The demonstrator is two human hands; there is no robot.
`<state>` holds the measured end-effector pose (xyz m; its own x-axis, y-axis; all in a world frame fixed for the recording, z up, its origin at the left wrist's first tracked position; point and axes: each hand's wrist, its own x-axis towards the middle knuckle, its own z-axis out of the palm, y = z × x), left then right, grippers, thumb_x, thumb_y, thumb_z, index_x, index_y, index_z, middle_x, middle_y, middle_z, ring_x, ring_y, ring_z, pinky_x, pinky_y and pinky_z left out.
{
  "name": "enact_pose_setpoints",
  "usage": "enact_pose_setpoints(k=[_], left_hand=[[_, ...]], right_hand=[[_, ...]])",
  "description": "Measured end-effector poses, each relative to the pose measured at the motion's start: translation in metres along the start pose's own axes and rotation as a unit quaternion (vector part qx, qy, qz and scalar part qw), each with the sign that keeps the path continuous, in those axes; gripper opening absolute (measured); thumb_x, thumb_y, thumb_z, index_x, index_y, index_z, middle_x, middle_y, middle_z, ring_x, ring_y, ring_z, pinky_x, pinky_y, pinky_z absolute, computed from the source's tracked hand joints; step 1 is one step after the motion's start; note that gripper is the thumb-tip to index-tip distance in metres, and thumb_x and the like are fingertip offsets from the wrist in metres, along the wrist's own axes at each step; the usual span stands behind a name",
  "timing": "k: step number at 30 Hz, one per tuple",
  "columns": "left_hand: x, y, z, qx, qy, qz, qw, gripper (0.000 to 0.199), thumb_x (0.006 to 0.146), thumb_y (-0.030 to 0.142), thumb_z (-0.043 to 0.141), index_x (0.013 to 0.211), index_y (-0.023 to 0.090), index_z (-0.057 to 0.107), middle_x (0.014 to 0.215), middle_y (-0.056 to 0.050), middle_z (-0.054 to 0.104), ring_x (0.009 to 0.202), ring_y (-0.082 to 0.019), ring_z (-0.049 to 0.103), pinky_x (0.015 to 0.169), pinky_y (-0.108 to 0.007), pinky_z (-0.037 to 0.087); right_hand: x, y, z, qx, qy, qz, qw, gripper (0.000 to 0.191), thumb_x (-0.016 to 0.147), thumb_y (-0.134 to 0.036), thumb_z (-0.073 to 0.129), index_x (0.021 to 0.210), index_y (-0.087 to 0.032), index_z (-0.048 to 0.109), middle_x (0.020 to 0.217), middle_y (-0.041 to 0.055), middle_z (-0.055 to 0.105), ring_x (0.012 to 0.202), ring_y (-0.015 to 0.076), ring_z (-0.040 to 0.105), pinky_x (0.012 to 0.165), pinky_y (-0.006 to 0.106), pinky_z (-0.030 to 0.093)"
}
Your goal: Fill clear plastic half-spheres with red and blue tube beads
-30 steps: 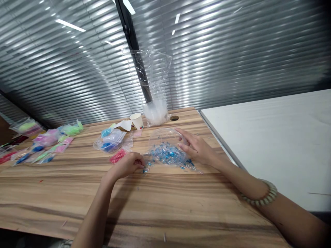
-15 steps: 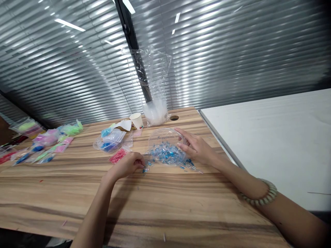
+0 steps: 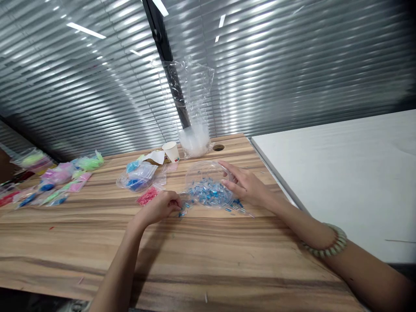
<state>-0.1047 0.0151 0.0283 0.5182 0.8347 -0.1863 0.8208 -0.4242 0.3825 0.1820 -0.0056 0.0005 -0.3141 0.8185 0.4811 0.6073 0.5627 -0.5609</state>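
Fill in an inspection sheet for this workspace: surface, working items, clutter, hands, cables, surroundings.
Surface: wooden table, a few stray bits
Working items: clear bowl with blue beads; loose beads beside it
Clutter: red beads, coloured bags, cup
Hands: left hand, grip near loose beads, contents unclear; right hand, grip on bowl
Cables: nothing certain; thin strip on white table unclear
Surroundings: blinds behind, white table at right

paper cup [image 3: 171, 152] upright | silver blinds [image 3: 286, 65] behind | bagged stack [image 3: 196, 142], contents hard to tell | white tabletop [image 3: 344, 173], right
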Motion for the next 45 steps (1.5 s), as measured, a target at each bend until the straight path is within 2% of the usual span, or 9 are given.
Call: enact_pose_setpoints(k=[14, 23, 36, 45], left_hand=[[0.0012, -0.0092, 0.0028, 0.023, 0.018, 0.014, 0.999, 0.017, 0.071, 0.01, 0.049, 0.076, 0.016, 0.065, 0.075, -0.003, 0.066, 0.07, -0.015, 0.059, 0.063, -0.022, 0.042], [0.0015, -0.0041, 0.0016, 0.028, 0.024, 0.02, 0.999, 0.017, 0.072, 0.011, 0.047, 0.073, 0.016, 0.064, 0.073, -0.003, 0.066, 0.068, -0.014, 0.058, 0.062, -0.022, 0.041], [0.0033, -0.0004, 0.0035, 0.008, 0.047, 0.03, 0.998, 0.015, 0.077, 0.018, 0.051, 0.076, 0.017, 0.066, 0.08, -0.004, 0.068, 0.077, -0.016, 0.06, 0.069, -0.024, 0.044], [0.0059, 0.0005, 0.0047, 0.023, 0.057, 0.056, 0.997, 0.016, 0.078, 0.014, 0.05, 0.078, 0.017, 0.066, 0.082, -0.004, 0.068, 0.078, -0.016, 0.06, 0.071, -0.024, 0.043]], right_hand=[[-0.0003, 0.0018, 0.0009, -0.006, 0.001, -0.006, 1.0, 0.059, 0.091, -0.048, 0.037, 0.139, -0.013, 0.037, 0.1, 0.0106, 0.064, 0.075, 0.0191, 0.059, 0.07, 0.031, 0.046], [-0.0002, 0.0032, 0.0013, -0.013, 0.002, -0.01, 1.0, 0.059, 0.091, -0.047, 0.037, 0.14, -0.014, 0.036, 0.101, 0.0106, 0.064, 0.075, 0.0187, 0.058, 0.071, 0.031, 0.046], [-0.0003, 0.0024, 0.0011, -0.002, 0.001, -0.009, 1.0, 0.059, 0.091, -0.048, 0.037, 0.14, -0.015, 0.036, 0.098, 0.0094, 0.064, 0.073, 0.0181, 0.059, 0.069, 0.03, 0.045], [0.0005, 0.0008, 0.0004, -0.001, -0.001, -0.005, 1.0, 0.06, 0.091, -0.048, 0.037, 0.139, -0.012, 0.036, 0.1, 0.0107, 0.064, 0.073, 0.0183, 0.057, 0.07, 0.031, 0.045]])
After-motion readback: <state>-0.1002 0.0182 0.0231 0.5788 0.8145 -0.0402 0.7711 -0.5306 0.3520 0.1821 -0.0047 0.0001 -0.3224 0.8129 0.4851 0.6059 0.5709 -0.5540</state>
